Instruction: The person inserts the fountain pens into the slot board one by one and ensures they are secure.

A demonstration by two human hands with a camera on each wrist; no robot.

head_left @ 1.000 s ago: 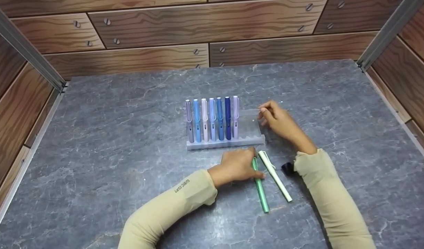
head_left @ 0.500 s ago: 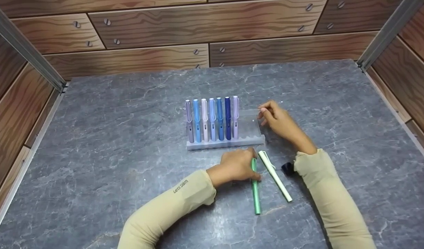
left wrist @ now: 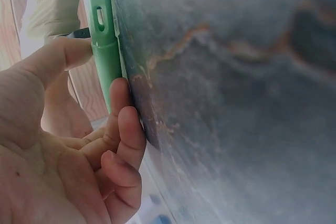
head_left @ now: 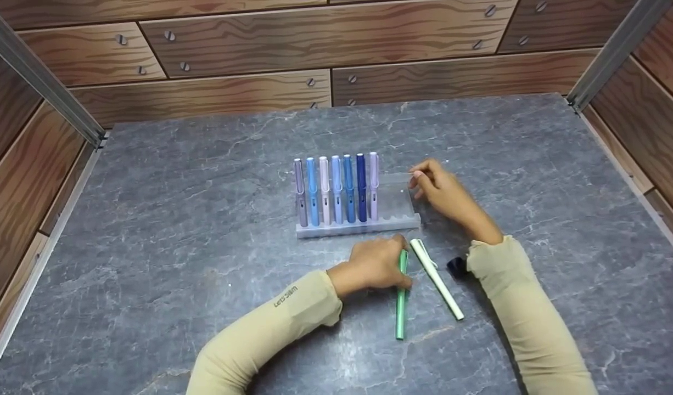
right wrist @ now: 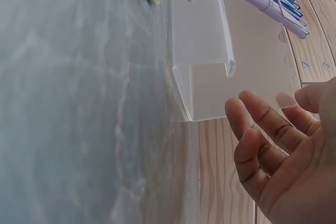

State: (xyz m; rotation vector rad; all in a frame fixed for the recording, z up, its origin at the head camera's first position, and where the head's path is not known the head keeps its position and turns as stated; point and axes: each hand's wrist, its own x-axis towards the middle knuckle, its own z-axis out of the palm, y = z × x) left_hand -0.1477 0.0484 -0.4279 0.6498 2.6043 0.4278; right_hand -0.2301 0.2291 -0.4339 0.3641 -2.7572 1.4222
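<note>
My left hand (head_left: pixel 376 262) pinches a green pen (head_left: pixel 401 315) between thumb and fingers, low over the table. In the left wrist view the thumb presses one side of the green pen (left wrist: pixel 102 30) and a fingertip touches near its end. Beside it lies a pale green pen (head_left: pixel 439 282), slanted on the table. Behind stands a clear pen stand (head_left: pixel 358 227), with several purple, pink and blue pens upright in its left part. At the stand's right edge, my right hand (head_left: pixel 443 192) holds the upper corner of the back panel (right wrist: pixel 252 72) between thumb and a finger.
Grey marbled tabletop (head_left: pixel 177 230) surrounds everything. A black object (head_left: pixel 456 267) sits by the right cuff. Wood-patterned walls (head_left: pixel 248 44) close off the back and sides. The stand's right slots (head_left: pixel 399 219) hold no pens.
The green pen's lower end has swung left, away from the pale green pen, while the left hand keeps hold of it and shifts slightly left. The right hand and the stand have stayed put.
</note>
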